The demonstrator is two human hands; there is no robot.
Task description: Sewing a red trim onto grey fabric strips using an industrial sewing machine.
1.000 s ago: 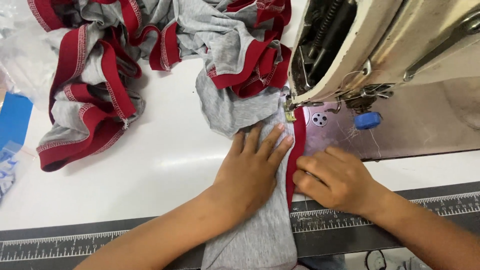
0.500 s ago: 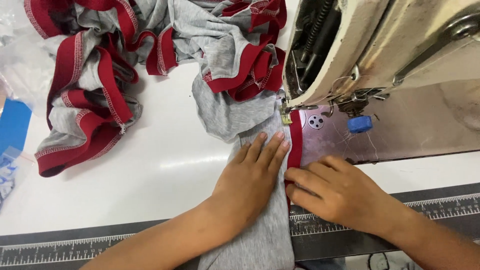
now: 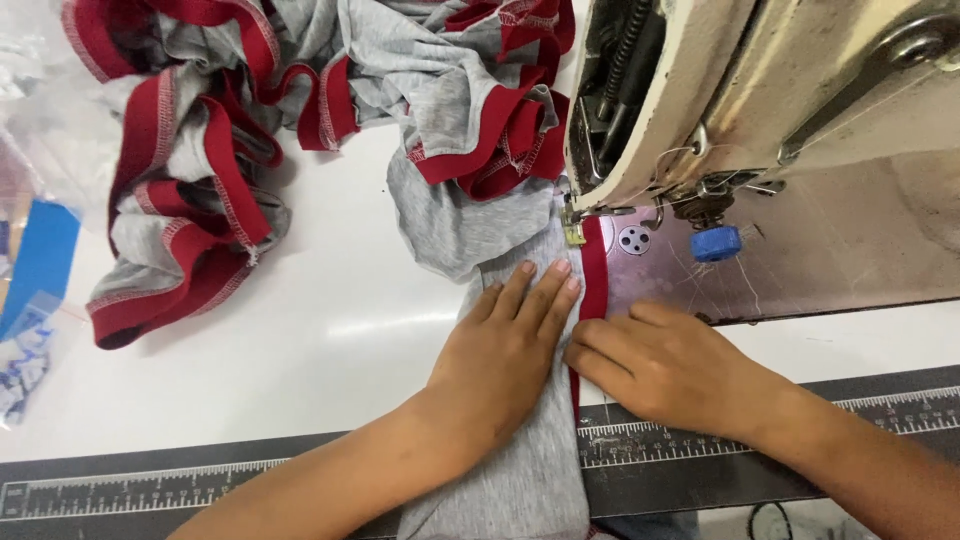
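The left hand (image 3: 505, 345) lay flat, fingers spread, pressing the grey cloth (image 3: 520, 470) onto the white surface (image 3: 330, 340). The right hand (image 3: 660, 365) lay just beside it, fingers loosely curled on the red trim (image 3: 594, 275) under the sewing machine (image 3: 740, 90), gripping nothing

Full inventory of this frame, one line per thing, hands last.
grey fabric piece: 1, grey, flat under both hands, running to the needle
red trim: 1, red, along the fabric's right edge
sewn pile: 1 heap, grey and red, far left of the table
sewing machine: 1, cream, upper right
presser foot: 1, metal, on the fabric
blue knob: 1, blue, on the machine bed
table: 1, white, ruler strip at near edge
plastic bags: some, clear and blue, far left
left hand: flat on the grey fabric
right hand: fingertips at the red trim
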